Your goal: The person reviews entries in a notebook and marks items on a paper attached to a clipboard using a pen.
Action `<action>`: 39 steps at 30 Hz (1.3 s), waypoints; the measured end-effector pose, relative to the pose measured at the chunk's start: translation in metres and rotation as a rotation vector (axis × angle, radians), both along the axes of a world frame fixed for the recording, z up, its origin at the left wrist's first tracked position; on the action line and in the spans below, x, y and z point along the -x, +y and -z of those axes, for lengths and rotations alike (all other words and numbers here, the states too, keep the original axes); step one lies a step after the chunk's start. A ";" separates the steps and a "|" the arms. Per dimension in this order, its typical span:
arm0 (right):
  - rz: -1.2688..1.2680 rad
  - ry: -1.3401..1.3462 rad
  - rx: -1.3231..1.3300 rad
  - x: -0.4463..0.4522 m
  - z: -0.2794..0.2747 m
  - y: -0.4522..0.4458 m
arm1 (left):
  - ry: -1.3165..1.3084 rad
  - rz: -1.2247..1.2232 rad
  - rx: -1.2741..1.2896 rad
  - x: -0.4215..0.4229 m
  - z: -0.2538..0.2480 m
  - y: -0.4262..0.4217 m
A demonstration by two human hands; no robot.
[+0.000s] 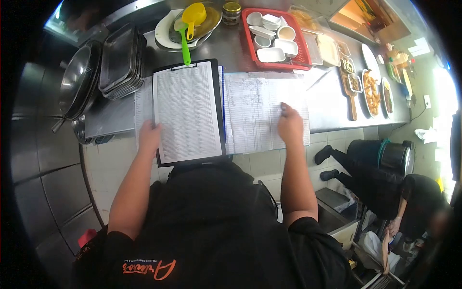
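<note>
A black clipboard (pixel 217 111) with a printed list clipped to it lies over an open ledger at the counter's front edge. At the clipboard's left edge, my left hand (pixel 149 136) is closed, its thumb on the sheet and its other fingers mostly hidden. To the right spreads the ledger's lined page (pixel 252 113), filled with rows of writing. Over that page's right part, my right hand (pixel 291 127) is closed around what looks like a pen (pixel 283 109), of which only a short dark piece shows.
Behind the papers stand a red basket (pixel 248 43) of white dishes and a plate with a green spatula (pixel 185 45) and yellow ladle (pixel 194 14). Stacked trays (pixel 120 58) and pans (pixel 77 82) are left. Plated food (pixel 371 91) sits right. A person (pixel 385 188) bends at lower right.
</note>
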State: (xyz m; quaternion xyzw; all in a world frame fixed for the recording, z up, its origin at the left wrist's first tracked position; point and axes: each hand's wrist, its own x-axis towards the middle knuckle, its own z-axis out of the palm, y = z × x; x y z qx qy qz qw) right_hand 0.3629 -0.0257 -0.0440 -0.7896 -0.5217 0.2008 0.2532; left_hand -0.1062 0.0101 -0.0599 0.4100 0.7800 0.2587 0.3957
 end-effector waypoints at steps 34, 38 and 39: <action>0.411 -0.100 -0.099 -0.141 0.053 -0.051 | -0.019 0.038 -0.032 0.013 0.018 0.002; 0.332 -0.116 -0.347 -0.094 0.010 -0.049 | 0.002 0.042 0.019 0.007 0.005 0.003; 0.324 -0.003 -0.243 -0.073 -0.014 -0.047 | 0.017 0.049 0.030 0.006 0.003 0.004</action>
